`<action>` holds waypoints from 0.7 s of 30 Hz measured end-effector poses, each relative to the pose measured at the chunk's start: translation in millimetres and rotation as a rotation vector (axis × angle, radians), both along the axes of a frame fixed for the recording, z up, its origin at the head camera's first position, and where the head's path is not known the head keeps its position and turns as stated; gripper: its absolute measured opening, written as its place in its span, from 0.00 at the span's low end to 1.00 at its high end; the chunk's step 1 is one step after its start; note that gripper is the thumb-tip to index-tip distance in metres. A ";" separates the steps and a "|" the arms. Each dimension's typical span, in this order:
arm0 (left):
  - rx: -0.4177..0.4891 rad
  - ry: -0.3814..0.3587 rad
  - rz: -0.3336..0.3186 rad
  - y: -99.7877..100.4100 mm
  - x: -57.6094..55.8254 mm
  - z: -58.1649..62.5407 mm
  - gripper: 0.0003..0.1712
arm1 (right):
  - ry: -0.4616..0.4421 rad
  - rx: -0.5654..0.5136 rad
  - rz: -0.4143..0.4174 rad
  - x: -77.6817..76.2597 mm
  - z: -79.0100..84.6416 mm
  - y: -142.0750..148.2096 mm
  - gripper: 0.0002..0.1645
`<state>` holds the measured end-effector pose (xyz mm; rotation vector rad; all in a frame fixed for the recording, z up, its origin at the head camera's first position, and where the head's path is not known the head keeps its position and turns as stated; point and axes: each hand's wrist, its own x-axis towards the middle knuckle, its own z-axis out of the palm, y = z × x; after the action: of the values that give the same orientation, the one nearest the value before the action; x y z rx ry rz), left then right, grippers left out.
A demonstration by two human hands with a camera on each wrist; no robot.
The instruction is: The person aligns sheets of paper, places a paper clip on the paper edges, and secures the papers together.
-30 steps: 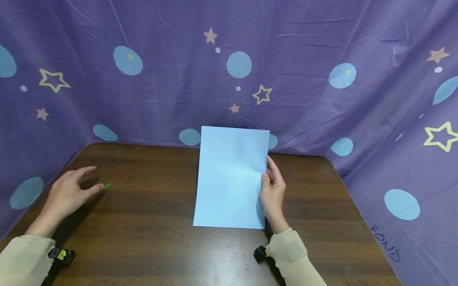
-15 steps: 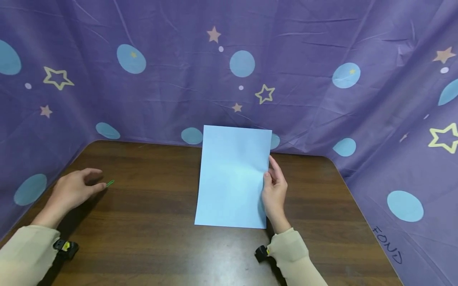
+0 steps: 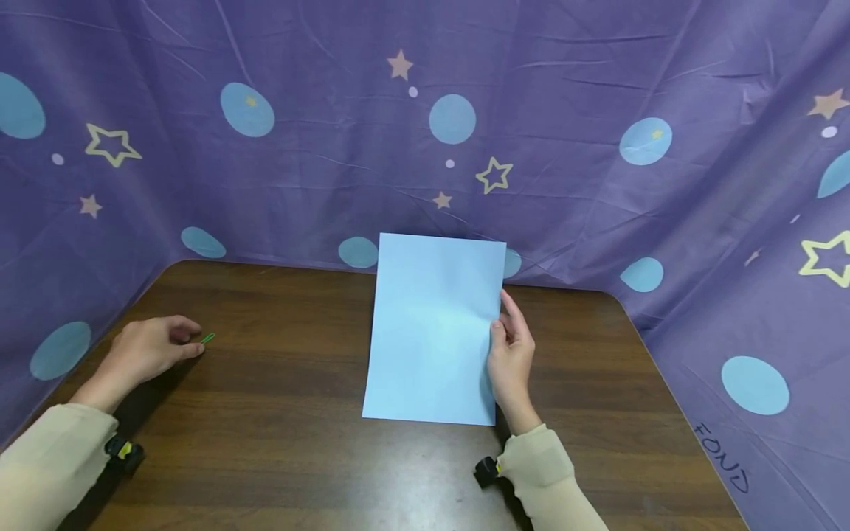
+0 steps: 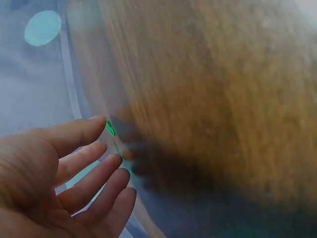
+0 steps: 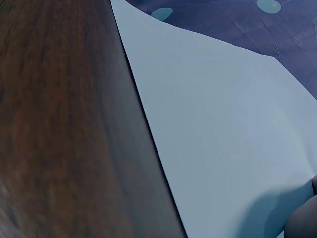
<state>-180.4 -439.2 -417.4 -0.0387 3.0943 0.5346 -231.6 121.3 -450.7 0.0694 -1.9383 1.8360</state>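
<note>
- Nearest my head camera: a pale left sleeve (image 3: 49, 468) and a pale right sleeve (image 3: 551, 476), each directly behind its own grip.
- Left black box (image 3: 133, 457) with a yellow patch at one cuff, just behind the left grip (image 3: 149, 350); right black box (image 3: 486, 473) at the other cuff, just behind the right grip (image 3: 511, 361).
- Right grip narrow, holding a blue sheet (image 3: 434, 332) by its right-hand edge. I see the thumb on the front face, fingers reaching round the edge.
- Sheet spreads leftward from that grip, plain face toward me. Upper edge, beyond the grip, overlaps the curtain (image 3: 319, 147); lower edge, nearer than the grip, shows against the bench (image 3: 299, 464). It fills much of my right-wrist feed, a shadow on it beside the grip.
- Left grip well apart, off to the left of the right one. Moderately wide: thumb extended, fingers loosely bent, a gap between them on my left-wrist feed.
- Small green clip (image 3: 209, 338) at the left grip's thumb tip, on the side toward the sheet. Whether the thumb touches it, I cannot tell.
- Bench brown, wood-grained, beneath both grips.
- Curtain farthest, beyond both grips: purple, with blue ovals and stars; dark lettering (image 3: 720, 457), "FOND", well to the right of the right grip.
</note>
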 end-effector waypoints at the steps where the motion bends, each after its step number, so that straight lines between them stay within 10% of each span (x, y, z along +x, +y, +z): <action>1: -0.002 -0.004 -0.004 0.2 -0.6 0.3 0.27 | -0.001 -0.002 0.001 0.2 0.1 -0.2 0.36; 21: -0.036 0.039 -0.058 6.8 -8.0 -0.8 0.09 | 0.011 -0.008 0.007 -1.8 -1.9 0.4 0.37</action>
<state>-188.4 -432.4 -418.2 0.0616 3.1313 0.4834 -233.5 121.7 -452.6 0.0832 -1.9257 1.8442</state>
